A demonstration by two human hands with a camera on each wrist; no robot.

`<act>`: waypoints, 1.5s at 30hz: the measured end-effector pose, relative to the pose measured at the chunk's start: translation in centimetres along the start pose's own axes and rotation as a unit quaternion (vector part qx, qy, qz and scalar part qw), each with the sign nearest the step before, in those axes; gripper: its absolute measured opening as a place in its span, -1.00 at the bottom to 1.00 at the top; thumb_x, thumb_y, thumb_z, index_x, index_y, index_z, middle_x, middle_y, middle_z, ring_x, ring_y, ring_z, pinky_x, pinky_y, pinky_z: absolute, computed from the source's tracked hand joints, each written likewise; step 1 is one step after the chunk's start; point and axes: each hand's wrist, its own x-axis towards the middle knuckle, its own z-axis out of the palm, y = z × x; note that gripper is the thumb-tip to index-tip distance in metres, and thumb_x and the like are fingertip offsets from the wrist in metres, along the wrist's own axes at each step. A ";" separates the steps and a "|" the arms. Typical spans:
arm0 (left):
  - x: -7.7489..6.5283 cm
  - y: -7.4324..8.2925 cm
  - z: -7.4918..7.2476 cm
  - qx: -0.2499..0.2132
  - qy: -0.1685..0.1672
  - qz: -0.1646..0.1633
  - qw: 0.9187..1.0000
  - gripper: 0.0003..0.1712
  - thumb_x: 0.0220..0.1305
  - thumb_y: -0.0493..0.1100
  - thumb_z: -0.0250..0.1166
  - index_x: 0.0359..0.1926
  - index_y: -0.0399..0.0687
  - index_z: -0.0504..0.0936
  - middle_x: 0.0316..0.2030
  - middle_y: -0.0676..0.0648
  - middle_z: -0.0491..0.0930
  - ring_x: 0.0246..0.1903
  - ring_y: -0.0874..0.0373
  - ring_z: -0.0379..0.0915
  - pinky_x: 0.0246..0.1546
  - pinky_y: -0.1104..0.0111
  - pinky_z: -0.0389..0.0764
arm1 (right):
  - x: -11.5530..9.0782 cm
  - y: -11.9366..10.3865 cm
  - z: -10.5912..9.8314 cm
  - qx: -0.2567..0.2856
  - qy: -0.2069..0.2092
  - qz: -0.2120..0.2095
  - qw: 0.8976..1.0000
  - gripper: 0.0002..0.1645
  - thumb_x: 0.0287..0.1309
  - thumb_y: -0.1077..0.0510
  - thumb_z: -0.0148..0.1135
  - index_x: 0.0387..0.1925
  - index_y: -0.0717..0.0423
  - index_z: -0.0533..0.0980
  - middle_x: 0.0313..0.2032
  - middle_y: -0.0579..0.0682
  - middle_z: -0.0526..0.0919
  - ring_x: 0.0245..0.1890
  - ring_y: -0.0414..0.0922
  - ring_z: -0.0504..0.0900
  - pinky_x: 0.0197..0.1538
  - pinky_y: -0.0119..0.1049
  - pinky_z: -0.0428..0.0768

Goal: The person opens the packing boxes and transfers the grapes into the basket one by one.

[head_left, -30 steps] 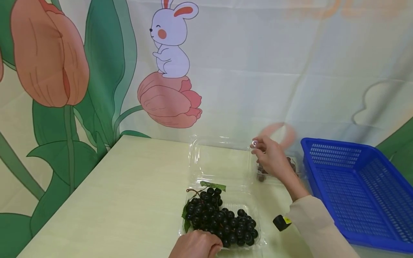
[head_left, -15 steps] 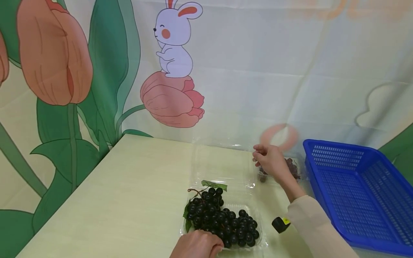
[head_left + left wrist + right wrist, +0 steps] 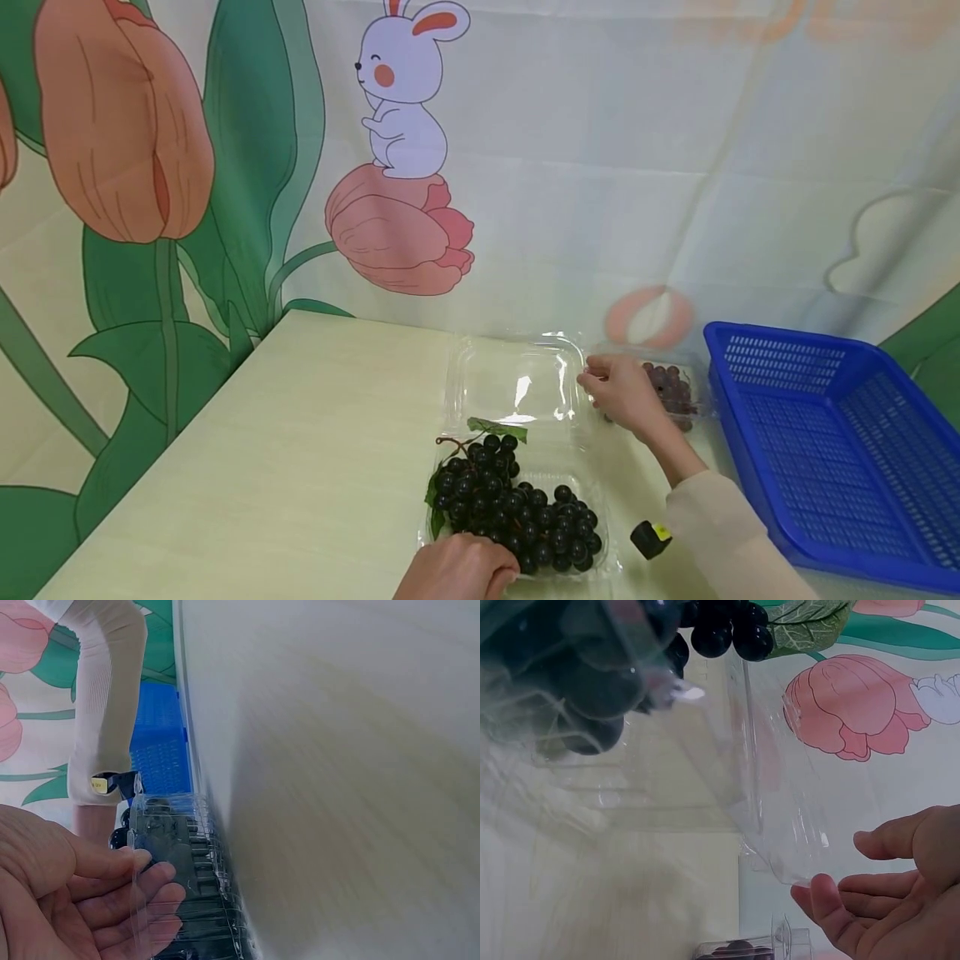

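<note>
A bunch of black grapes (image 3: 525, 525) with green leaves lies in a clear plastic clamshell box (image 3: 606, 542) at the front middle of the table. The near rim of that box is pinched between the thumb and fingers of my left hand (image 3: 90, 892). Its transparent lid (image 3: 521, 387) is swung back, hinged on the far side. My right hand (image 3: 622, 392) is at the lid's right edge. In the right wrist view the fingertips (image 3: 825, 889) meet the lid's corner, with the thumb held apart from the extended fingers.
Behind my right hand stands another clear box with reddish grapes (image 3: 670, 387). A blue plastic basket (image 3: 787, 450) occupies the right side. Near my right sleeve lies a small black object with a yellow mark (image 3: 650, 540). A printed curtain (image 3: 540, 167) hangs behind the table.
My right hand has come lower and nearer along the lid's edge, and the lid's far edge sits lower. More of the reddish grapes shows. My left hand stays put.
</note>
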 end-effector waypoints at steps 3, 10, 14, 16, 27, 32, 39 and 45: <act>0.0 0.0 -0.1 -0.001 0.002 0.001 1.000 -0.86 0.36 -0.14 0.39 -0.35 0.03 0.81 -0.45 0.20 0.69 -0.46 0.40 0.55 -0.50 0.44 0.58 | -0.2 0.0 0.1 -0.014 -0.011 -0.004 1.000 -0.60 0.47 0.20 0.15 0.19 0.39 0.56 0.19 0.44 0.56 -0.27 0.13 0.74 -0.36 -0.16 0.60; 0.0 0.1 -0.1 -0.002 -0.002 -0.001 1.000 -0.86 0.37 -0.14 0.38 -0.34 0.04 0.81 -0.44 0.19 0.70 -0.46 0.39 0.56 -0.48 0.43 0.59 | -0.3 -0.3 0.4 -0.019 -0.030 0.017 0.999 -0.48 0.50 0.15 0.12 0.29 0.46 0.47 0.24 0.38 0.55 -0.17 0.18 0.75 -0.33 -0.19 0.61; -0.1 0.1 -0.1 -0.001 -0.004 0.001 1.000 -0.86 0.38 -0.13 0.37 -0.33 0.05 0.82 -0.44 0.19 0.70 -0.46 0.39 0.57 -0.48 0.43 0.60 | -0.5 -0.2 0.6 -0.023 -0.033 0.025 0.999 -0.48 0.50 0.13 0.12 0.30 0.43 0.48 0.23 0.36 0.57 -0.16 0.16 0.75 -0.33 -0.17 0.60; -0.1 0.1 -0.1 0.001 -0.004 0.001 1.000 -0.86 0.38 -0.13 0.37 -0.33 0.05 0.82 -0.43 0.19 0.70 -0.46 0.38 0.57 -0.48 0.43 0.60 | -0.6 -0.2 0.7 -0.028 -0.033 0.026 0.999 -0.48 0.50 0.12 0.13 0.29 0.42 0.49 0.21 0.34 0.59 -0.17 0.13 0.75 -0.29 -0.15 0.64; 0.0 0.1 0.0 -0.002 -0.006 -0.003 1.000 -0.87 0.38 -0.14 0.38 -0.32 0.04 0.82 -0.43 0.19 0.70 -0.45 0.38 0.57 -0.49 0.43 0.60 | -1.2 -0.5 0.8 -0.030 -0.034 0.030 0.998 -0.48 0.50 0.09 0.14 0.28 0.40 0.51 0.14 0.35 0.63 -0.11 0.13 0.76 -0.11 0.00 0.71; 0.0 0.1 0.0 -0.002 -0.004 -0.004 1.000 -0.87 0.38 -0.14 0.37 -0.32 0.04 0.82 -0.43 0.19 0.70 -0.46 0.38 0.57 -0.49 0.43 0.60 | -1.3 -0.7 0.8 -0.038 -0.035 0.028 0.998 -0.49 0.50 0.07 0.13 0.25 0.38 0.54 0.17 0.31 0.63 0.08 0.21 0.67 -0.01 0.08 0.67; -0.1 0.0 0.0 -0.004 -0.008 -0.011 1.000 -0.87 0.39 -0.14 0.37 -0.29 0.05 0.83 -0.43 0.18 0.70 -0.46 0.36 0.58 -0.50 0.41 0.60 | -1.6 -1.0 0.9 -0.041 -0.040 0.025 0.998 -0.50 0.51 0.06 0.12 0.24 0.37 0.55 0.17 0.31 0.63 0.18 0.27 0.59 0.08 0.16 0.61; -0.1 0.0 0.1 -0.007 -0.006 -0.008 1.000 -0.87 0.39 -0.14 0.38 -0.30 0.04 0.83 -0.44 0.18 0.70 -0.47 0.36 0.57 -0.50 0.42 0.59 | -1.9 -1.2 1.0 -0.045 -0.041 0.025 0.998 -0.49 0.52 0.05 0.11 0.24 0.37 0.55 0.17 0.31 0.63 0.16 0.28 0.59 0.07 0.17 0.60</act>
